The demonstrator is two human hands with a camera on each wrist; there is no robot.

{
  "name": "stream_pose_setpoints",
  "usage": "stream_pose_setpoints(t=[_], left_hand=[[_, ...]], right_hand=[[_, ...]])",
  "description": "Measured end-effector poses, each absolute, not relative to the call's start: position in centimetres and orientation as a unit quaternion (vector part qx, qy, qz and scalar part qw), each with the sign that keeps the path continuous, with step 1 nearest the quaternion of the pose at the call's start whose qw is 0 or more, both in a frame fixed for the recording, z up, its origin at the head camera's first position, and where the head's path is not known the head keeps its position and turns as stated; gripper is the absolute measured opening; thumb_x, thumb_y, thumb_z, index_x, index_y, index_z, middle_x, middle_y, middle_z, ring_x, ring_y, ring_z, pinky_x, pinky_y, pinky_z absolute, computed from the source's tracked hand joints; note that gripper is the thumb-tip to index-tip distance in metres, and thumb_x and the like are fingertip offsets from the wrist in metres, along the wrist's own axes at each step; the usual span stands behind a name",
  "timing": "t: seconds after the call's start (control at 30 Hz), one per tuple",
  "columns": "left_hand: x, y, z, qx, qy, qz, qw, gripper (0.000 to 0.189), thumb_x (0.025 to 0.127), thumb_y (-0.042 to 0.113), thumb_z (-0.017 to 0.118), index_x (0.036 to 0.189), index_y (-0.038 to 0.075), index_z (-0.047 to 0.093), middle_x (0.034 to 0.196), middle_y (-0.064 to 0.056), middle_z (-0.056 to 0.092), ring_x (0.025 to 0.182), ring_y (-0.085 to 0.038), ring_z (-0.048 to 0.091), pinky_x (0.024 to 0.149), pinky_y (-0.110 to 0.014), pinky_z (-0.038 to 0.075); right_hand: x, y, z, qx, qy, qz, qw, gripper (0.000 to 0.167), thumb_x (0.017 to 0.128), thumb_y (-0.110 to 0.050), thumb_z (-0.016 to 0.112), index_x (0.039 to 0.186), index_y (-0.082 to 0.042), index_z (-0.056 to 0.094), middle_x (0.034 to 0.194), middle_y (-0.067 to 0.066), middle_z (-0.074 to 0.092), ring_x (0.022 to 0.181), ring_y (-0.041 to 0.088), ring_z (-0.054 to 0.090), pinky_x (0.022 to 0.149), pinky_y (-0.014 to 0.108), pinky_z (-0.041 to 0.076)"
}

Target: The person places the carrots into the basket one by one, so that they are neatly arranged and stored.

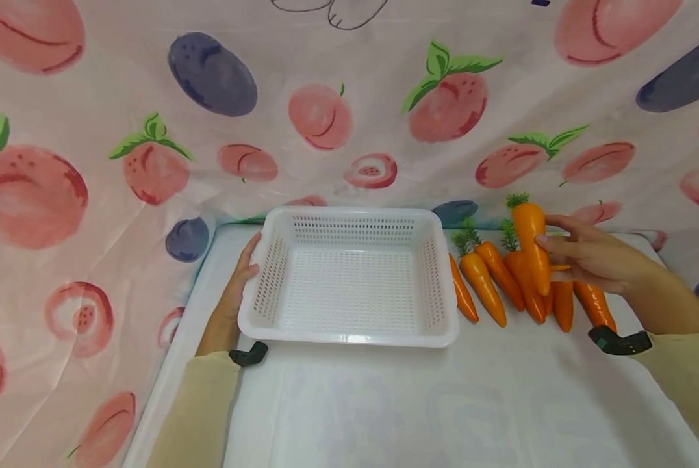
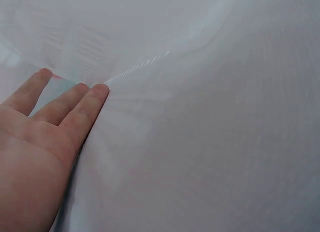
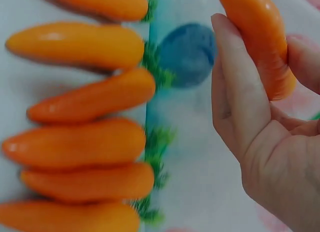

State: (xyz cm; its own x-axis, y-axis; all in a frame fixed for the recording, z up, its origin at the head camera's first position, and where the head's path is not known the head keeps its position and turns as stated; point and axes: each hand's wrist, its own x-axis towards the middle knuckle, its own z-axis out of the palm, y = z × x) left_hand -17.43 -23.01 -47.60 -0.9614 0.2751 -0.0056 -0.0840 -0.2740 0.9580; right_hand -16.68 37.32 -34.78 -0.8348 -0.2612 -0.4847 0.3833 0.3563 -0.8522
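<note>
In the head view a white plastic basket (image 1: 349,292) with perforated walls stands on the table. My left hand (image 1: 237,286) rests against its left side, and in the left wrist view its straight fingers (image 2: 75,109) touch the white plastic. To the basket's right, my right hand (image 1: 589,253) pinches an orange carrot (image 1: 533,247) between thumb and fingers, its green top up and its tip down. The held carrot (image 3: 260,37) also shows in the right wrist view. Beneath it lies a row of several carrots (image 1: 482,289), partly hidden behind the held one and the hand.
A white cloth (image 1: 349,409) covers the table in front of the basket. Behind and to the left hangs a fruit-patterned curtain (image 1: 384,58). The nearest loose carrot (image 1: 462,292) lies right beside the basket's right wall.
</note>
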Motion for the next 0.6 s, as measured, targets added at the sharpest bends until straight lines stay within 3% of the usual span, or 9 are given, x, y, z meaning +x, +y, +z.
stream_pose_setpoints(t=[0.13, 0.33, 0.6], left_hand=[[-17.3, -23.0, -47.4, 0.080, 0.585, 0.798, 0.117, 0.071, 0.099, 0.019, 0.037, 0.163, 0.038, 0.016, 0.172, -0.008, 0.014, 0.153, -0.039, 0.025, 0.106, -0.034, 0.046], [-16.7, -23.0, -47.6, 0.085, 0.566, 0.811, 0.121, 0.068, 0.100, 0.021, 0.038, 0.162, 0.039, 0.017, 0.166, -0.008, 0.026, 0.132, -0.026, 0.045, 0.095, -0.031, 0.051], [-16.7, -23.2, -47.9, 0.090, 0.553, 0.819, 0.122, 0.067, 0.100, 0.019, 0.037, 0.162, 0.039, 0.020, 0.165, -0.005, 0.026, 0.129, -0.022, 0.045, 0.095, -0.027, 0.051]], right_hand=[[-17.0, 34.9, -34.2, 0.034, 0.780, -0.556, 0.285, 0.080, 0.108, -0.034, 0.047, 0.164, -0.024, -0.008, 0.129, -0.005, 0.050, 0.108, 0.011, 0.067, 0.086, 0.036, 0.062], [-17.5, 31.5, -33.5, 0.020, 0.755, -0.585, 0.295, 0.075, 0.107, -0.031, 0.050, 0.163, -0.041, 0.001, 0.132, -0.001, 0.050, 0.109, 0.017, 0.068, 0.087, 0.041, 0.062], [-18.3, 27.9, -33.1, -0.011, 0.739, -0.595, 0.315, 0.071, 0.107, -0.029, 0.052, 0.160, -0.040, 0.007, 0.133, 0.006, 0.051, 0.109, 0.024, 0.065, 0.088, 0.041, 0.062]])
